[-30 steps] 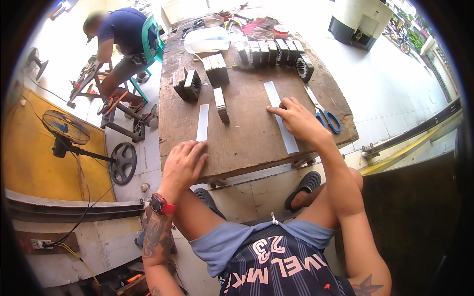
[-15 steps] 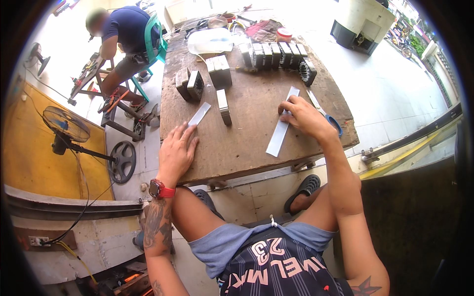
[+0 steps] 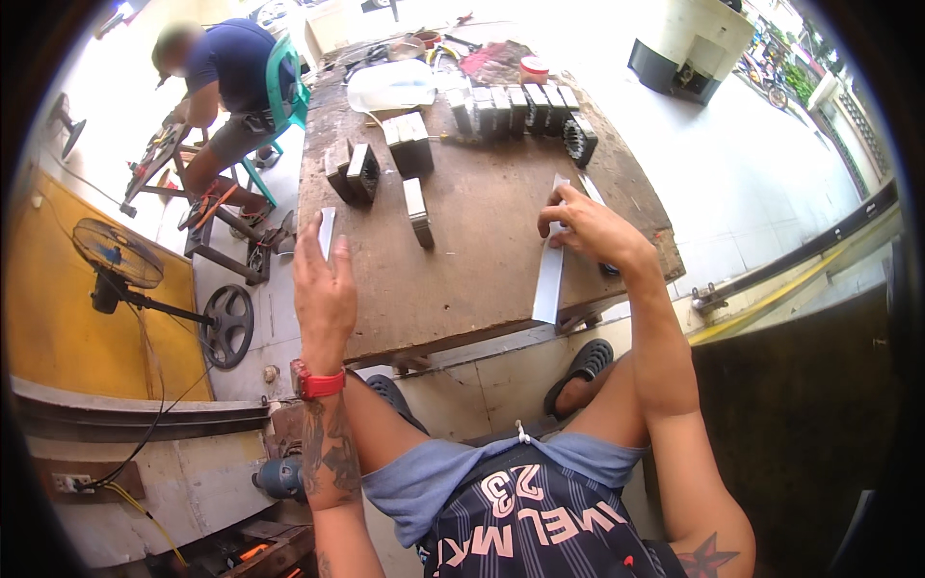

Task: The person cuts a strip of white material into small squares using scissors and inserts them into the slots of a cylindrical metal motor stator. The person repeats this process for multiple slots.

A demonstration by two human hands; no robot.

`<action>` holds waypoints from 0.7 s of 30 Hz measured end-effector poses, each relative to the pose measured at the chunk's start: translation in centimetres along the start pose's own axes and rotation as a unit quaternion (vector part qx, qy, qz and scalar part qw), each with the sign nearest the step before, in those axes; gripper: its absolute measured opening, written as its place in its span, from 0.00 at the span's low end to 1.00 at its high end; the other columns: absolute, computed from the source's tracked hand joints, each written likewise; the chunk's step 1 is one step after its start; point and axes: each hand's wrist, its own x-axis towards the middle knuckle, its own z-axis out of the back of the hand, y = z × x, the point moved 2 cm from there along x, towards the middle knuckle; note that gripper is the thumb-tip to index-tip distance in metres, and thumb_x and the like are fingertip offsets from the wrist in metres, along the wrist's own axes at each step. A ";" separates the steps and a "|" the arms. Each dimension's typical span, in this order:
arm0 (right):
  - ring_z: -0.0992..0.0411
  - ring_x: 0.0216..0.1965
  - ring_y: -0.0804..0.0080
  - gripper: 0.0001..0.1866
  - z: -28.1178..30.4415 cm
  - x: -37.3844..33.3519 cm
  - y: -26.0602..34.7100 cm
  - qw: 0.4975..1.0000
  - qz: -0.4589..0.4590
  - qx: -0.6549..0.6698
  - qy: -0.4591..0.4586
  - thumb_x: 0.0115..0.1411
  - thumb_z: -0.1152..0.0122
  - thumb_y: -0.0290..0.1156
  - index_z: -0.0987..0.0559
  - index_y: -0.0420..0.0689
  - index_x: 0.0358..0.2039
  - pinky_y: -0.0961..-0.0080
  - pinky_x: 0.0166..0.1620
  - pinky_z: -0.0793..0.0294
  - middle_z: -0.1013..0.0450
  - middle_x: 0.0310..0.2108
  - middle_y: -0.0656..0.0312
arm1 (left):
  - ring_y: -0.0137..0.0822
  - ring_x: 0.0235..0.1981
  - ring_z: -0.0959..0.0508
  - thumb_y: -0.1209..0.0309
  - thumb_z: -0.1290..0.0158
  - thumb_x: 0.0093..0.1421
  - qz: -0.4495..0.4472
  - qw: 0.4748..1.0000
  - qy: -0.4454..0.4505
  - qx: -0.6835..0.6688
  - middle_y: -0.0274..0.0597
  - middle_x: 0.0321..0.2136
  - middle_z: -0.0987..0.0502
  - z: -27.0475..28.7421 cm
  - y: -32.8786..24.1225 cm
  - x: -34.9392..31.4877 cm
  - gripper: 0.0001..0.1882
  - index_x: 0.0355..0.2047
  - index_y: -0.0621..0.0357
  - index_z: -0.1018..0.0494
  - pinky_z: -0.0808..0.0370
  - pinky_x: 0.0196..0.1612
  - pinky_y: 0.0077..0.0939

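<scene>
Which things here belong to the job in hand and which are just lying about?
Job, likely: long pale strip in the grip of the right hand; short pale strip at the left hand; metal blocks; scissors.

Lying about, seemingly: nearer fan; reddish cloth; whitish container; red tub.

Right hand (image 3: 599,231) pinches long strip (image 3: 548,284); left hand (image 3: 325,289) seemingly holds shorter strip (image 3: 328,227).

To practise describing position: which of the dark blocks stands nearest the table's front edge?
The narrow block standing alone; the others all stand farther back.
</scene>
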 end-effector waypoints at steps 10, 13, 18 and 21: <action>0.26 0.35 0.76 0.14 -0.3 -1.6 2.0 0.894 -0.009 0.357 -0.272 0.71 0.35 0.37 0.17 0.40 0.47 0.75 0.39 0.25 0.21 0.35 0.62 | 0.56 0.66 0.28 0.50 0.20 0.41 -0.127 0.960 0.175 -0.176 0.61 0.68 0.33 -5.8 -3.5 5.6 0.69 0.78 0.43 0.50 0.26 0.66 0.51; 0.27 0.33 0.80 0.14 -2.9 -1.5 3.9 0.862 -0.033 0.464 -0.199 0.72 0.35 0.38 0.17 0.40 0.48 0.78 0.37 0.26 0.20 0.34 0.65 | 0.47 0.56 0.20 0.52 0.18 0.41 -0.097 0.937 0.203 -0.266 0.54 0.59 0.24 -7.2 -4.0 6.1 0.62 0.72 0.54 0.40 0.22 0.60 0.42; 0.28 0.30 0.85 0.16 -6.0 -0.7 7.1 0.833 -0.048 0.548 -0.065 0.69 0.32 0.41 0.15 0.41 0.46 0.83 0.31 0.27 0.20 0.32 0.68 | 0.42 0.52 0.18 0.62 0.21 0.45 -0.142 0.926 0.185 -0.298 0.52 0.54 0.20 -9.2 -5.7 4.8 0.54 0.69 0.60 0.38 0.20 0.56 0.36; 0.28 0.27 0.86 0.18 -6.7 0.0 8.1 0.818 -0.075 0.570 -0.027 0.69 0.31 0.42 0.16 0.39 0.46 0.84 0.27 0.28 0.21 0.30 0.69 | 0.44 0.53 0.18 0.64 0.23 0.46 -0.131 0.936 0.158 -0.287 0.54 0.54 0.21 -9.2 -5.7 4.5 0.55 0.71 0.61 0.40 0.20 0.55 0.35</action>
